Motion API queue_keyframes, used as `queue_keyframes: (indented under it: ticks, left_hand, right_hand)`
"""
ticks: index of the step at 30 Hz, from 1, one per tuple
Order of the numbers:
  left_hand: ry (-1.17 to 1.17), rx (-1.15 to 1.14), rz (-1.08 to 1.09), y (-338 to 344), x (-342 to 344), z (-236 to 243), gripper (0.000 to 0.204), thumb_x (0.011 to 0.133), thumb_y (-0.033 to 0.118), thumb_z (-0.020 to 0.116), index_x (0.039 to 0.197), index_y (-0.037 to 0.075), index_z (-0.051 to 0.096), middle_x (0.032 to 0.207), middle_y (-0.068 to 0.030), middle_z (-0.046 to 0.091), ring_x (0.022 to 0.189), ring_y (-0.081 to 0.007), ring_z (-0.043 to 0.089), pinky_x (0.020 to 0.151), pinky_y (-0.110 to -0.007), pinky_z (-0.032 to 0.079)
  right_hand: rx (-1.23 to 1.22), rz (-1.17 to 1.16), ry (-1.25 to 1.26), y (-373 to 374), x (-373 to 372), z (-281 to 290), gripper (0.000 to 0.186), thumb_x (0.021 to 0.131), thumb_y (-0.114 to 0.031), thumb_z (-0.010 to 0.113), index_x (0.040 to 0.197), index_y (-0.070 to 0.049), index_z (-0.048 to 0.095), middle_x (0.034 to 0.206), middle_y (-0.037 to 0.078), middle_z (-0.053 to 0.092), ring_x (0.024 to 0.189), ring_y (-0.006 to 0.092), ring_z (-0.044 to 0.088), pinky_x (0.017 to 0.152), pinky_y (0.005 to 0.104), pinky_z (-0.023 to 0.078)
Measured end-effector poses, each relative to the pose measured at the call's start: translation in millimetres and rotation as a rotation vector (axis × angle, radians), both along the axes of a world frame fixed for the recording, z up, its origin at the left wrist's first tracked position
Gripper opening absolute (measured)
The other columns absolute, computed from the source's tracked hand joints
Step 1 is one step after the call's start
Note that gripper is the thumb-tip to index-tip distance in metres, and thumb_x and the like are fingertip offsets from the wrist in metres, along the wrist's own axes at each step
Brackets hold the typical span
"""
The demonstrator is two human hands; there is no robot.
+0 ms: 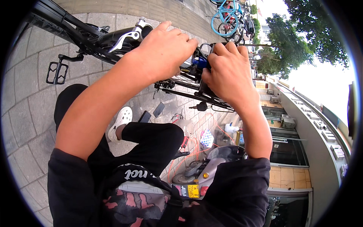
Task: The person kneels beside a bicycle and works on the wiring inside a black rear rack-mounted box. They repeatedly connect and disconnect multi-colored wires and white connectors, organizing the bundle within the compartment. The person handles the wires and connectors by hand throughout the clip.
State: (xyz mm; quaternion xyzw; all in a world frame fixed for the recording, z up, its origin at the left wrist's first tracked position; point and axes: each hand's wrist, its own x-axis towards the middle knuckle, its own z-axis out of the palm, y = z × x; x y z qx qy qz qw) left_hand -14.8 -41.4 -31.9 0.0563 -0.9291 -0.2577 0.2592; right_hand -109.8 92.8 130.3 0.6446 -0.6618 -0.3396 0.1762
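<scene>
A black bicycle (89, 36) stretches from the upper left to the middle, with a pedal (57, 72) and a silver quick-release lever (124, 39) showing. My left hand (164, 51) is closed over the bicycle just right of that lever, its fingertips curled out of sight. My right hand (230, 72) is closed against a dark part farther right, its fingers bent and the thumb toward the left hand. Between the hands shows a blue part (199, 62) beside a silvery one; what each hand grips is hidden. Below the right hand hangs a key with a black head (201, 106).
Near my white shoe (123, 117) lie two dark flat pieces (159, 109). Orange cords (194, 145) and a white bottle (230, 128) are on the paving. A parked scooter (211, 166) stands close by my right arm. Blue bicycles (225, 20) stand beyond, and a shopfront lines the right.
</scene>
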Motion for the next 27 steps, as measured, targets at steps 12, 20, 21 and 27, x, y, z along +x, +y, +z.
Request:
queue_keyframes:
  ticks: [12, 20, 21, 27]
  left_hand:
    - [0.188, -0.049, 0.016, -4, 6, -22, 0.087, 0.078, 0.027, 0.103, 0.154, 0.003, 0.067, 0.153, -0.0139, 0.074, 0.147, -0.0308, 0.067, 0.128, -0.048, 0.048]
    - [-0.004, 0.018, -0.047, -8, 6, -11, 0.085, 0.081, 0.028, 0.104, 0.153, 0.001, 0.068, 0.147, -0.0140, 0.076, 0.142, -0.0325, 0.069, 0.124, -0.044, 0.050]
    - [0.014, 0.009, -0.039, -8, 6, -11, 0.084, 0.082, 0.029, 0.104, 0.153, 0.001, 0.069, 0.144, -0.0137, 0.077, 0.140, -0.0326, 0.070, 0.124, -0.044, 0.050]
    - [0.025, -0.023, -0.008, -15, 8, -16, 0.084, 0.081, 0.030, 0.104, 0.152, 0.001, 0.069, 0.138, -0.0131, 0.080, 0.136, -0.0324, 0.072, 0.122, -0.045, 0.051]
  right_hand:
    - [0.083, -0.075, 0.041, 2, -8, 5, 0.025, 0.093, -0.029, 0.083, 0.095, -0.004, 0.082, 0.113, 0.011, 0.073, 0.119, 0.0310, 0.067, 0.110, 0.0475, 0.046]
    - [0.004, -0.123, -0.025, 8, -12, 9, 0.036, 0.090, -0.037, 0.080, 0.100, -0.004, 0.088, 0.120, 0.013, 0.080, 0.128, 0.0352, 0.068, 0.129, 0.0542, 0.040]
    - [0.015, -0.176, -0.030, 8, -12, 10, 0.036, 0.091, -0.037, 0.080, 0.104, -0.004, 0.088, 0.121, 0.014, 0.079, 0.131, 0.0367, 0.067, 0.134, 0.0582, 0.036]
    - [0.030, -0.162, 0.034, -1, -1, 1, 0.034, 0.094, -0.035, 0.081, 0.105, -0.003, 0.086, 0.122, 0.014, 0.078, 0.129, 0.0372, 0.068, 0.133, 0.0652, 0.037]
